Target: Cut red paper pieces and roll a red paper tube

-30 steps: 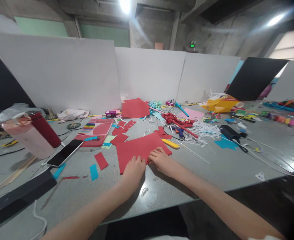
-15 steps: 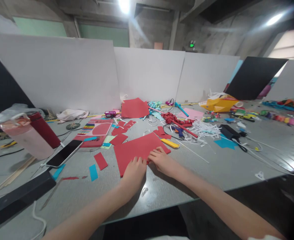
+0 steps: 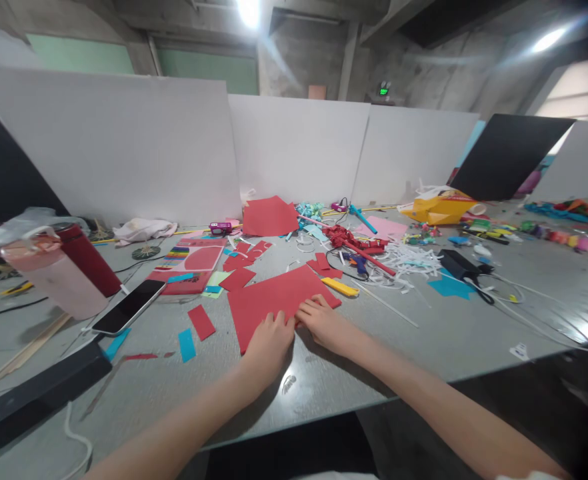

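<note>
A large red sheet (image 3: 274, 293) lies on the grey table in front of me. My left hand (image 3: 269, 343) and my right hand (image 3: 324, 323) meet at its near edge, with fingers curled down and the fingertips close together on the edge. Both hands grip that edge; the thumbs are mostly hidden. Just beyond the sheet's right side lies a yellow cutter (image 3: 340, 287). Small red pieces (image 3: 238, 279) lie at its far left. To its left are a red strip (image 3: 201, 322) and a blue strip (image 3: 187, 345).
A phone (image 3: 130, 307), a pink bottle (image 3: 57, 273) and a black box (image 3: 41, 393) stand or lie at left. Behind are a red paper stack (image 3: 270, 217) and red ribbon (image 3: 341, 237). White shreds (image 3: 414, 259) and a black adapter (image 3: 459, 265) lie right.
Both hands stay at the sheet's near edge. The left fingers have shifted very slightly toward the right hand; the sheet looks unmoved.
</note>
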The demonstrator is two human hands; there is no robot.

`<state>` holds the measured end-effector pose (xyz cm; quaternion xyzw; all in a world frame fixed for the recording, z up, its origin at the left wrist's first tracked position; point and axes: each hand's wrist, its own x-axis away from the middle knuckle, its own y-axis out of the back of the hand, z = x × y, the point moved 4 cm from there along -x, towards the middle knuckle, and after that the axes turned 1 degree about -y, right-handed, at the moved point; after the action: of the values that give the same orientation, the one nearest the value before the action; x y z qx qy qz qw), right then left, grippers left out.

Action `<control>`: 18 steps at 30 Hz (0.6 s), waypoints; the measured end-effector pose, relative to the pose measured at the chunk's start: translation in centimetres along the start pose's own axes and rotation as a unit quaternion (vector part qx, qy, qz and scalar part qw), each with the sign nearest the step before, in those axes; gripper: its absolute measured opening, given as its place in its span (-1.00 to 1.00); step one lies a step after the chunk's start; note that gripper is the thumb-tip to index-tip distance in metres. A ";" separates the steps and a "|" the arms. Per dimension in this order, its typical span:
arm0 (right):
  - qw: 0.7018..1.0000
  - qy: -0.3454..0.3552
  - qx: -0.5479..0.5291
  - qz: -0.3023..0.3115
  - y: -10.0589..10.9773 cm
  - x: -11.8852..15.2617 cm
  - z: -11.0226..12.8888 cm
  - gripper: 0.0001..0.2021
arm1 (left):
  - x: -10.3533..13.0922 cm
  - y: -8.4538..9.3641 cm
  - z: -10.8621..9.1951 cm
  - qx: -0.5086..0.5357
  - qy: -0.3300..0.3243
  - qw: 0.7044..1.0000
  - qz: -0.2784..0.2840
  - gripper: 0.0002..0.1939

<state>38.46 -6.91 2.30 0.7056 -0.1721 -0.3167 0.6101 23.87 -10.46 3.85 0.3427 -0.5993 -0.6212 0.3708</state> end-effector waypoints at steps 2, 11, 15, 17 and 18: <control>1.000 0.001 0.002 0.002 -0.1 0.0 0.0 -0.70 | -0.1 0.0 0.1 0.003 0.005 1.000 0.008 -0.60; 1.000 -0.008 0.023 0.019 -0.5 -0.2 0.0 -0.70 | -1.1 -0.8 0.2 0.006 -0.007 1.000 0.007 -0.68; 1.000 -0.013 -0.013 0.010 -0.1 -0.1 0.0 -0.81 | -1.0 -0.8 0.7 0.022 -0.028 0.999 0.003 -0.65; 0.999 -0.011 -0.044 -0.004 0.3 0.0 0.0 -0.92 | -0.8 -0.7 0.9 0.023 -0.036 0.999 0.002 -0.65; 0.998 -0.010 -0.055 -0.010 0.4 0.1 0.0 -0.94 | -0.8 -0.7 0.9 0.022 -0.038 0.999 0.003 -0.65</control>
<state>38.59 -7.01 2.64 0.6693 -0.1537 -0.3385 0.6433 23.42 -9.30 3.18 0.3246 -0.6279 -0.6192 0.3419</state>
